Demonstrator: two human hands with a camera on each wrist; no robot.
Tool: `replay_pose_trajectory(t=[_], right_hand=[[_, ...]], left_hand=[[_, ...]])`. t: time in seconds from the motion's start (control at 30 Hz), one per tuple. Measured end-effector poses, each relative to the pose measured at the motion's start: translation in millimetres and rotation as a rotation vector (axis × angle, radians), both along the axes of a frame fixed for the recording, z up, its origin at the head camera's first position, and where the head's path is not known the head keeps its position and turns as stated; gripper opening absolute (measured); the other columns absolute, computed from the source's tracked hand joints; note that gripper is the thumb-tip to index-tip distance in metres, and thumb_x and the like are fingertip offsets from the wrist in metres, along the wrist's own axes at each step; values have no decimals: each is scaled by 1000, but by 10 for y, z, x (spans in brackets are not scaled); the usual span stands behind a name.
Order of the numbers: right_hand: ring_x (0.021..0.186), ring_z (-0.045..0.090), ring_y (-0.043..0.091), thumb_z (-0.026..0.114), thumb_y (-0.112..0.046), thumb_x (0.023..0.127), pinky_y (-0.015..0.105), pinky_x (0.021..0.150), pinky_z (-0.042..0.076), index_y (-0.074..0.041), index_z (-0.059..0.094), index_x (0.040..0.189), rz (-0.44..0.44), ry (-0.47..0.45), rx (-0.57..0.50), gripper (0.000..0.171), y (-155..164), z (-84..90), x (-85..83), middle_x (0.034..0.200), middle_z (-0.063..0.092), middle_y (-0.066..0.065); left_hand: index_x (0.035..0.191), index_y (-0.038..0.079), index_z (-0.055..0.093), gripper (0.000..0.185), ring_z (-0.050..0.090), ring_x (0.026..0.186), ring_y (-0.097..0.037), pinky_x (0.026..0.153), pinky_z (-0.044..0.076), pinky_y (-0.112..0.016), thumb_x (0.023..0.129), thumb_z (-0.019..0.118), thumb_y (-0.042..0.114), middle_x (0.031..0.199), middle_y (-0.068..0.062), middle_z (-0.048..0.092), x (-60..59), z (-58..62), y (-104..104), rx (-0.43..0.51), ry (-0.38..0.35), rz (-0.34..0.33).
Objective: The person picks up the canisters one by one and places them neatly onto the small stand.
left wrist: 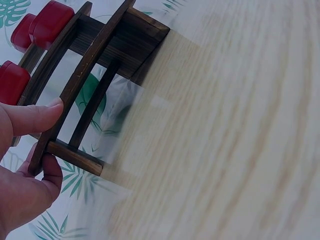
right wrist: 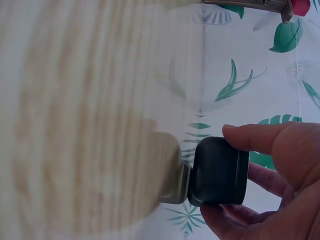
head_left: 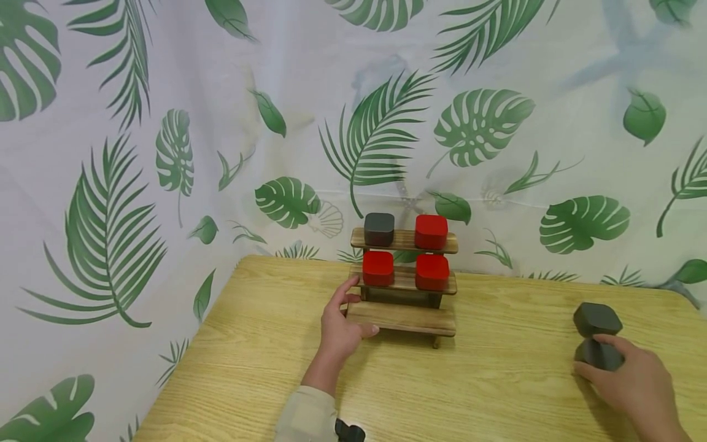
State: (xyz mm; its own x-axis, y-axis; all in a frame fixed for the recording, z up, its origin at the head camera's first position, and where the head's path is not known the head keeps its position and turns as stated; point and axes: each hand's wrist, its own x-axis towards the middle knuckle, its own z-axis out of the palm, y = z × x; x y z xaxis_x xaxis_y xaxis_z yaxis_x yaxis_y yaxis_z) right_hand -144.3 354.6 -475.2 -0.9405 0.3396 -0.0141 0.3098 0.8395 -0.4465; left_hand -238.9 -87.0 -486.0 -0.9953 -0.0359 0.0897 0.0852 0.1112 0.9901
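My left hand (head_left: 339, 331) grips the left end of the lowest step of a three-tier wooden stand (head_left: 403, 317); the left wrist view shows the thumb above the plank and fingers beneath. On the top step sit a dark grey rounded box (head_left: 379, 229) and a red box (head_left: 431, 232). The middle step bears two more red boxes, a left one (head_left: 378, 269) and a right one (head_left: 432, 272). Far to the right, my right hand (head_left: 641, 380) pinches a dark grey box (right wrist: 217, 170) between thumb and fingers. Just beyond it is another dark grey box (head_left: 598, 319).
A light wooden table (head_left: 513, 368) carries everything. Behind it and along its left side hangs a white leaf-print cloth (head_left: 221, 135), close behind the stand. A black object (head_left: 350, 431) shows by the left sleeve (head_left: 309, 414).
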Motion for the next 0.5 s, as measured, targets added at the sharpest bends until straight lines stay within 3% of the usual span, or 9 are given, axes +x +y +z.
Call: replay_pose_trajectory(t=[0.3,0.5], right_hand=[[104,44,64,78,-52,83,66,77,43,7,51,134,16,20,-6,82,-64,36,-22,124,43,48],[103,46,63,78,-50,84,66,77,41,6,55,131,44,87,-10,77,-171,78,-7,122,45,46]], left_hand=[[140,36,55,100,49,112,-27,87,46,-43,61,86,-17,121,-3,55,-3,-3,3,-6,2,3],[140,37,55,100,48,111,-28,84,48,-42,61,85,-18,121,-4,55,5,7,5,4,-4,0]])
